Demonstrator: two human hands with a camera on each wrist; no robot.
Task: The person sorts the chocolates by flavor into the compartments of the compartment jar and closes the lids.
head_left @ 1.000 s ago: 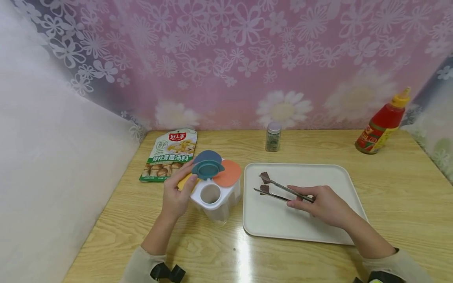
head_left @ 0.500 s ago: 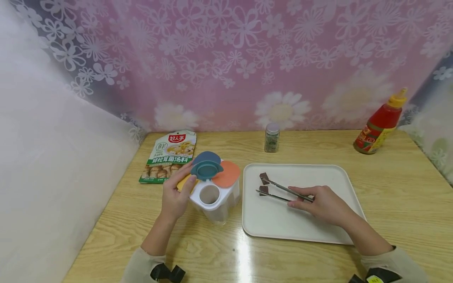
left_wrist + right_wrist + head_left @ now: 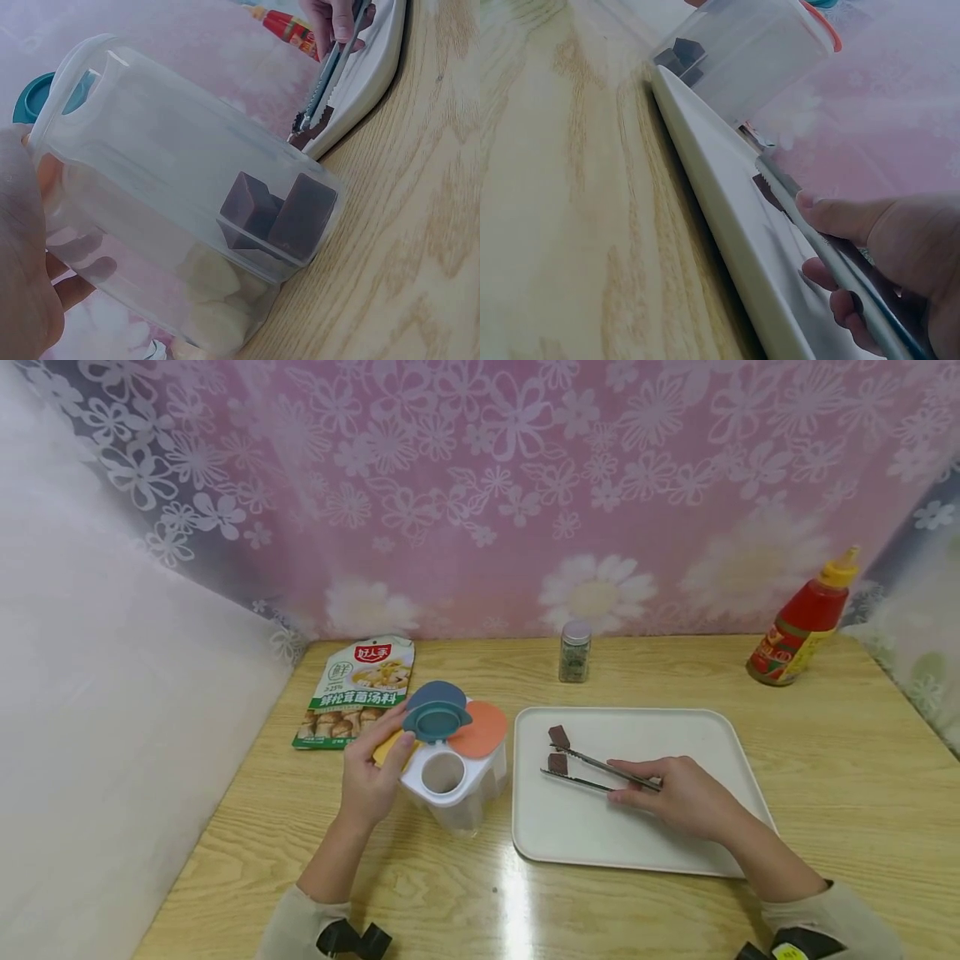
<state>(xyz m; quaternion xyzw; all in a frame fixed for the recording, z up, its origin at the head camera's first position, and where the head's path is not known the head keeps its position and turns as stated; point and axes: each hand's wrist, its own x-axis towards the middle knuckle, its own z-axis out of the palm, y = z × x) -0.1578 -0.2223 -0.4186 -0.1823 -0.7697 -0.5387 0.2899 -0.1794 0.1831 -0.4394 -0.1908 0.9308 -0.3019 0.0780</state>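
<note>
My left hand [image 3: 372,777] grips a clear divided storage container [image 3: 461,814] from its left side, thumb beside the raised teal lid [image 3: 437,720]. One round opening [image 3: 444,772] is uncovered. Through the wall, the left wrist view shows dark brown blocks [image 3: 304,216] at the bottom of one compartment and pale pieces [image 3: 216,319] in another. My right hand [image 3: 686,793] holds metal tongs [image 3: 600,764] low over the white tray [image 3: 637,852]. Their spread arms lie either side of the nearer brown block [image 3: 557,763]; a second brown block [image 3: 558,736] sits just beyond the upper arm.
Orange [image 3: 480,729] and yellow [image 3: 393,750] lids cover other compartments. Behind the container lies a mushroom soup seasoning packet [image 3: 356,689]. A small spice jar [image 3: 574,652] stands behind the tray, and a red sauce bottle [image 3: 798,631] stands at the back right, near the curtain.
The tongs have shifted slightly toward me, so their arms, earlier overlapping both blocks, now straddle the nearer one. The left hand and container have stayed put.
</note>
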